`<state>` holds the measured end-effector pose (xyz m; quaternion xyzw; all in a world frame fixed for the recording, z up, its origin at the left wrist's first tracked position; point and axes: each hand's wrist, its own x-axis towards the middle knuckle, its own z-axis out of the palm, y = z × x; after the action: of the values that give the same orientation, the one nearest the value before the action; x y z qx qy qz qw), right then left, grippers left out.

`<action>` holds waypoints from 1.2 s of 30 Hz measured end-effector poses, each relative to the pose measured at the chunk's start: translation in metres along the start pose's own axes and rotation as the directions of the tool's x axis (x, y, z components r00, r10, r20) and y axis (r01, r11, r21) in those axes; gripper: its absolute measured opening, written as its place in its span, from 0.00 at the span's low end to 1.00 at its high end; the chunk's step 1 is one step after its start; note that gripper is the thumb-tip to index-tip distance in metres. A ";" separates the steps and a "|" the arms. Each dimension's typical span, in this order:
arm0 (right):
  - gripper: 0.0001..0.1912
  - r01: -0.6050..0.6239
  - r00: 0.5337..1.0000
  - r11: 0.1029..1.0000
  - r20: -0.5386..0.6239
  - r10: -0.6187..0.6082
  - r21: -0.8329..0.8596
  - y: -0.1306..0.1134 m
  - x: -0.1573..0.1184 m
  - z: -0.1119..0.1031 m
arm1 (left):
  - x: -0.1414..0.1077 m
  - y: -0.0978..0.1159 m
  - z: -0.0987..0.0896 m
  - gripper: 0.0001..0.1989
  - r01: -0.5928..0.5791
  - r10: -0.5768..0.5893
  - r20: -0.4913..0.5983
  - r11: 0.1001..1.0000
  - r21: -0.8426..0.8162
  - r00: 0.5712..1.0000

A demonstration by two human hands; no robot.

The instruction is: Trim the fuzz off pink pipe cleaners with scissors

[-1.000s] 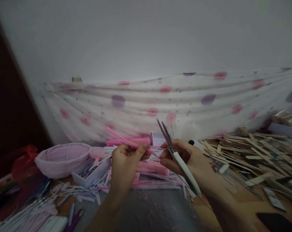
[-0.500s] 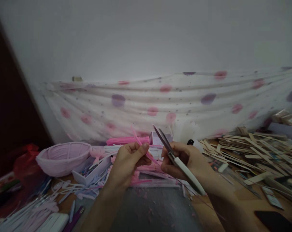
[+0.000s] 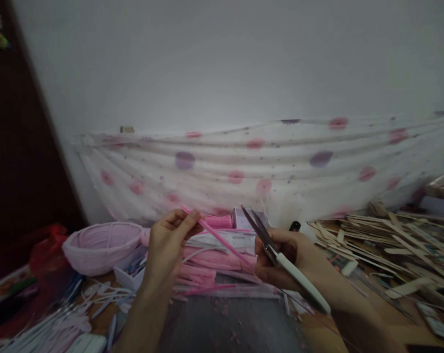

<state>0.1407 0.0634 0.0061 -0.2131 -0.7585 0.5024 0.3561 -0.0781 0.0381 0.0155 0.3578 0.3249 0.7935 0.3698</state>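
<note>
Left of the scissors [image 3: 293, 272], the left hand [image 3: 170, 238] is pinching a pink strip [image 3: 222, 239]. The right hand [image 3: 299, 252] is gripping them, blades [image 3: 255, 225] apart, so a careless squeeze could be nicking the strip

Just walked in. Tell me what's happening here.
A person's left hand pinches a pink strip near its upper end; the strip slants down toward the right hand. That hand holds scissors, blades parted and pointing up, not around the strip. Pink scraps lie on the grey mat below.
</note>
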 end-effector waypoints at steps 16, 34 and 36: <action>0.13 -0.031 0.999 0.998 -0.038 0.029 -0.049 0.005 0.002 -0.007 | -0.019 -0.002 0.009 0.09 0.053 -0.109 0.295 0.980 0.191 0.949; 0.19 0.202 0.816 0.308 -0.014 -0.578 -0.930 0.019 0.008 -0.002 | -0.011 0.009 -0.002 0.12 -0.090 0.088 0.019 0.992 0.088 0.996; 0.19 0.200 0.796 0.280 -0.011 -0.605 -0.939 0.019 0.008 -0.002 | -0.012 0.008 -0.001 0.12 -0.069 0.067 0.023 0.996 0.060 0.997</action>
<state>0.1360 0.0782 -0.0085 -0.2563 -0.8503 -0.1518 0.4339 -0.0764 0.0239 0.0176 0.3880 0.3328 0.7916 0.3347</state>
